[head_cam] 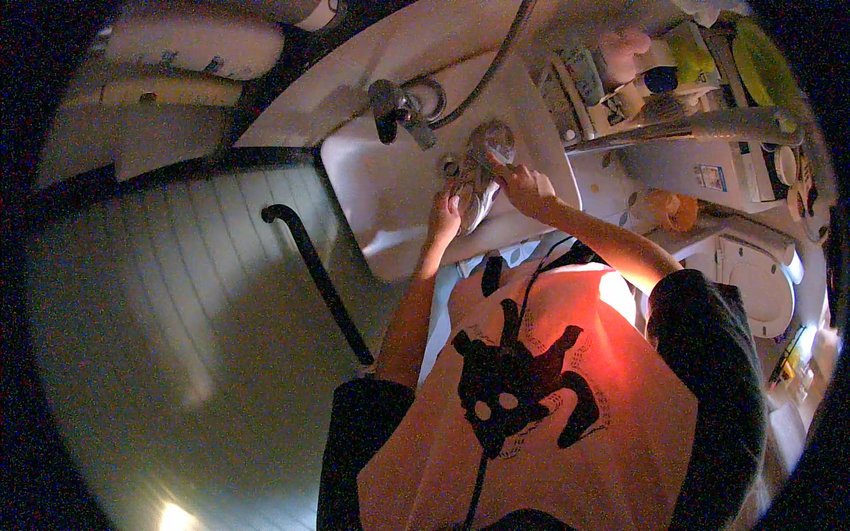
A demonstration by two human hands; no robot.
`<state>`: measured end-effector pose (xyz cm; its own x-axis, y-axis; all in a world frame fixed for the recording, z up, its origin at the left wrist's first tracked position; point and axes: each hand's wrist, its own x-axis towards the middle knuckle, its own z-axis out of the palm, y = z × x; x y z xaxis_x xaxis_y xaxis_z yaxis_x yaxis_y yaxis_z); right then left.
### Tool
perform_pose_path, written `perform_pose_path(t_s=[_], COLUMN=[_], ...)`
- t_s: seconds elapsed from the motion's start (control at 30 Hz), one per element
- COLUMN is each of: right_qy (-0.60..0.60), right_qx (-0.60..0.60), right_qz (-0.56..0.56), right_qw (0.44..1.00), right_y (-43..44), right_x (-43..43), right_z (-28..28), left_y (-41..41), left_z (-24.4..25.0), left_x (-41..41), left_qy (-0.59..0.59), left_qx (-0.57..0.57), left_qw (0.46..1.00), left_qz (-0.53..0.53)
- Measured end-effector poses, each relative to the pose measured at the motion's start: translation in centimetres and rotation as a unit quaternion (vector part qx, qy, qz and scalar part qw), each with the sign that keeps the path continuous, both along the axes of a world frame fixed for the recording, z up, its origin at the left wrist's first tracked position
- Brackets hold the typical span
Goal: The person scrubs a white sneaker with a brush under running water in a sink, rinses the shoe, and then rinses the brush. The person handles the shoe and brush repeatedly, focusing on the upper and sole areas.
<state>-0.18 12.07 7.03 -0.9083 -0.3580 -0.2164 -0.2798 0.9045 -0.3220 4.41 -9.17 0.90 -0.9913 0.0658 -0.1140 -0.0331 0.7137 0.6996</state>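
In the dim head view both hands are over a white washbasin (358,179). My left hand (446,216) is closed around the near left side of a shoe-like item (475,199) with a pale, shiny surface. My right hand (524,186) grips a small light-coloured tool, perhaps a brush (499,164), against the item's upper end. A rounded, transparent-looking part (491,136) lies beyond the fingers. The exact kind of item and tool cannot be told in this grainy light.
A chrome faucet (398,113) with a hose (491,73) stands at the basin's back. Shelves of toiletries (637,86) are at right, above an orange container (672,209) and a toilet (757,285). A black grab bar (319,285) is at left.
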Motion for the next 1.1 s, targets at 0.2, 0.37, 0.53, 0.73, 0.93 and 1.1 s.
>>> perform_pose_path(t_s=[0.2,0.37,0.53,0.73,0.93,1.1], right_qy=[0.255,0.174,-0.034,-0.011,0.064,0.048], right_qx=[0.092,0.076,-0.129,-0.117,-0.127,-0.112], right_qz=[0.052,0.064,-0.141,-0.016,-0.11,-0.089], right_qw=[0.961,0.98,0.981,0.993,0.984,0.989], right_y=[3.1,3.6,4.3,1.9,3.4,2.2], right_x=[-8.6,-7.5,-2.3,3.5,-4.1,-1.3], right_z=[-10.7,-6.5,-3.9,1.1,-6.8,-6.5], left_y=[1.4,0.3,0.3,-1.1,1.0,0.4], left_z=[1.1,-0.3,-0.5,-1.6,1.8,0.3], left_x=[-1.3,-0.9,-1.5,-1.8,-1.3,-1.2], left_qy=[0.026,0.014,-0.008,-0.003,-0.006,-0.021], left_qx=[0.009,0.027,0.019,0.01,-0.015,0.016], left_qw=[1.0,0.999,1.0,0.999,1.0,1.0], left_qz=[-0.015,0.014,0.013,-0.052,0.013,0.008])
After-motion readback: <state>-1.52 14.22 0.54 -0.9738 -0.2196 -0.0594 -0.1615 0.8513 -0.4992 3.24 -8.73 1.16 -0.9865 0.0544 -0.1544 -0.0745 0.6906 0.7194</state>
